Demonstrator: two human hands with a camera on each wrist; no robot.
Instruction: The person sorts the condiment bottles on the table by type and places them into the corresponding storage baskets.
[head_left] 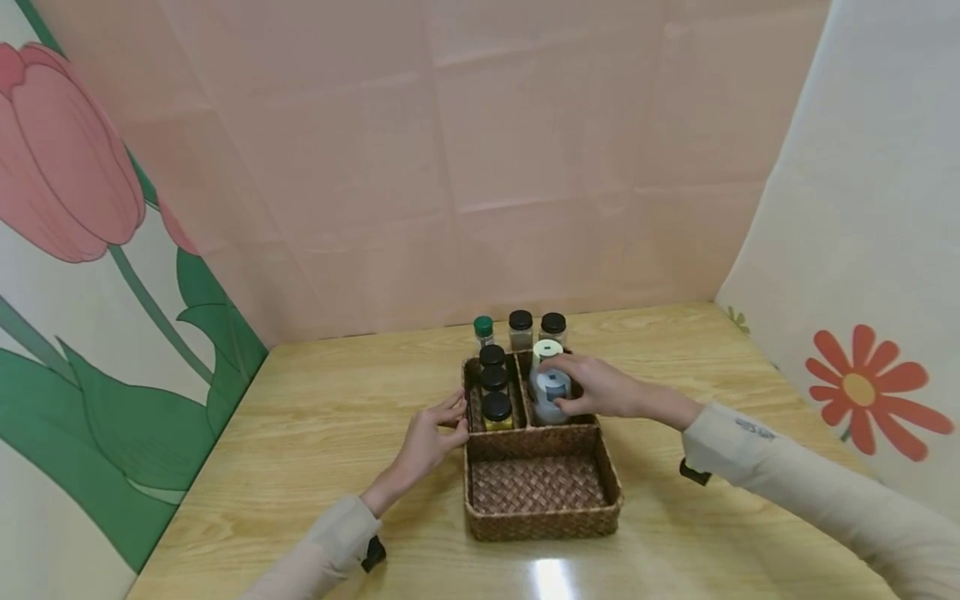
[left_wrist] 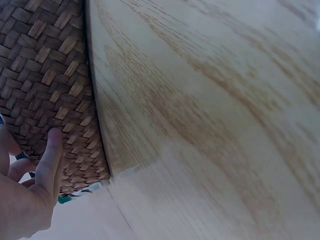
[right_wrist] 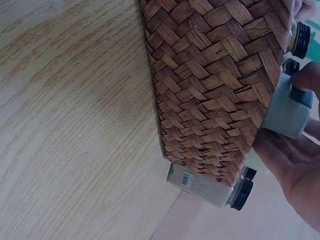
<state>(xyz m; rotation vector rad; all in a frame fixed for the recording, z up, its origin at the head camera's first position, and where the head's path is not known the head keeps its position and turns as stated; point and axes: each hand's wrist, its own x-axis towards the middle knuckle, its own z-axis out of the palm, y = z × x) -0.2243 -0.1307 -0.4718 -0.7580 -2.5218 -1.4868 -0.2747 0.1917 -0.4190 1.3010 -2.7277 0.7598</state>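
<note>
My right hand [head_left: 592, 386] grips a pale bluish-white bottle [head_left: 552, 404] with a dark label, between thumb and fingers. The bottle stands in the right rear compartment of a brown woven basket [head_left: 543, 525]. Behind it in that compartment is another pale bottle [head_left: 547, 346], partly hidden by the hand. In the right wrist view, the gripped bottle [right_wrist: 286, 112] shows above the basket wall. My left hand [head_left: 429, 433] touches the basket's left side near the rim; in the left wrist view a straight finger [left_wrist: 49, 155] lies against the outer weave.
Several black-lidded jars [head_left: 497, 408] stand in the left rear compartment, the front one with yellow contents. The front compartment [head_left: 536, 485] shows its woven floor. Behind the basket are a green-capped bottle [head_left: 483, 330] and two black-lidded jars [head_left: 521, 331] on the wooden table [head_left: 322, 417].
</note>
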